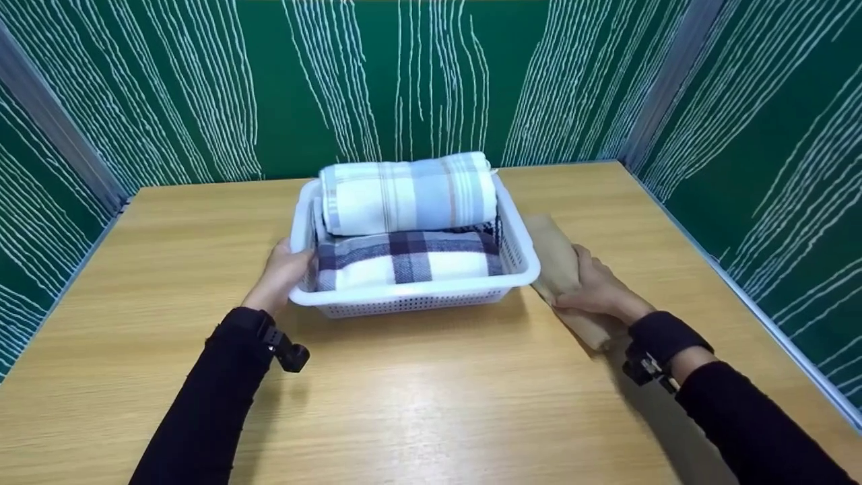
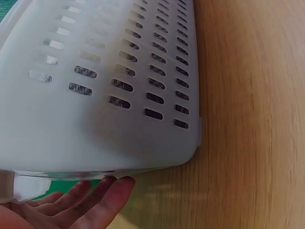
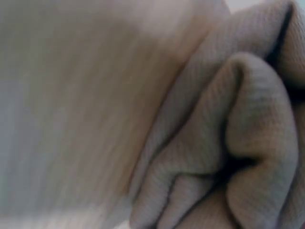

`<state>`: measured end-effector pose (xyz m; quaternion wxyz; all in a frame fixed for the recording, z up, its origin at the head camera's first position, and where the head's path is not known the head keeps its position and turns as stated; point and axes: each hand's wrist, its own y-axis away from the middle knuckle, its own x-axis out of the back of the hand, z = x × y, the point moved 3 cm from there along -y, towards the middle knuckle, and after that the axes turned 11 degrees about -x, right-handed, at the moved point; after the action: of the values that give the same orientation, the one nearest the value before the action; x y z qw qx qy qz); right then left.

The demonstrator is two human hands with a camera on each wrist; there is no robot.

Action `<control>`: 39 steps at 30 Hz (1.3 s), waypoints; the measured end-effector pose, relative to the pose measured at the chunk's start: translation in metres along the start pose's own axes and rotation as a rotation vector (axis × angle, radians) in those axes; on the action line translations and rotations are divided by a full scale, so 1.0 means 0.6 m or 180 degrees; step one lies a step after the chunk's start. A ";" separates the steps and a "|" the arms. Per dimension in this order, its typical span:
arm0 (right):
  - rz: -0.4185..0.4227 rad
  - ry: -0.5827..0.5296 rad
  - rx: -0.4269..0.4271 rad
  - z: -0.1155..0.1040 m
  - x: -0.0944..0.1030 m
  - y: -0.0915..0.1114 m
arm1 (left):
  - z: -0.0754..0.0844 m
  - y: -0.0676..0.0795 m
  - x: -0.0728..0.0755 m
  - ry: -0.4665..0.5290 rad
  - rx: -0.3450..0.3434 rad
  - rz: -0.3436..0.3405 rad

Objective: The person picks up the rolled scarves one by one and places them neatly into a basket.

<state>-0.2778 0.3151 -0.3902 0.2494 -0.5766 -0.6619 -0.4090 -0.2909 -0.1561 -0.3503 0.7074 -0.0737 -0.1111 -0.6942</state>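
Observation:
A white plastic basket (image 1: 417,291) with slotted sides stands on the wooden table. My left hand (image 1: 279,269) grips its left rim, the thumb over the edge and the fingers (image 2: 102,202) under it on the outside. Inside lie a rolled light blue and white plaid cloth (image 1: 411,195) at the back and a dark purple and white checked cloth (image 1: 411,259) in front. To the right of the basket, my right hand (image 1: 599,286) holds a rolled tan cloth (image 1: 555,256) from above. Its thick ribbed folds (image 3: 257,124) fill the right side of the right wrist view.
The wooden table (image 1: 404,404) stretches in front of the basket and to both sides. Green panels (image 1: 283,87) with white wavy lines enclose the back and sides, joined by grey metal posts (image 1: 663,81).

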 end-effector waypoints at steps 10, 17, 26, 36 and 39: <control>-0.0238 0.0126 0.0302 0.016 -0.003 0.033 | 0.003 0.001 0.000 -0.0006 0.0031 -0.0001; -0.0376 0.0230 0.0396 0.023 -0.001 0.048 | 0.002 0.002 0.001 0.0012 0.0039 0.0025; -0.0408 0.0317 0.0786 0.029 0.008 0.068 | -0.001 -0.002 -0.002 0.0037 -0.0037 0.0065; -0.0738 0.0531 0.0788 0.028 0.016 0.093 | -0.002 -0.001 -0.002 0.0058 -0.0035 0.0062; -0.0845 0.0527 0.0913 0.025 0.012 0.099 | -0.002 -0.002 -0.001 0.0059 -0.0024 0.0072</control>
<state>-0.2198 0.3317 -0.3777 0.3263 -0.4073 -0.7607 -0.3859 -0.2918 -0.1556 -0.3516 0.7159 -0.0711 -0.1010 -0.6872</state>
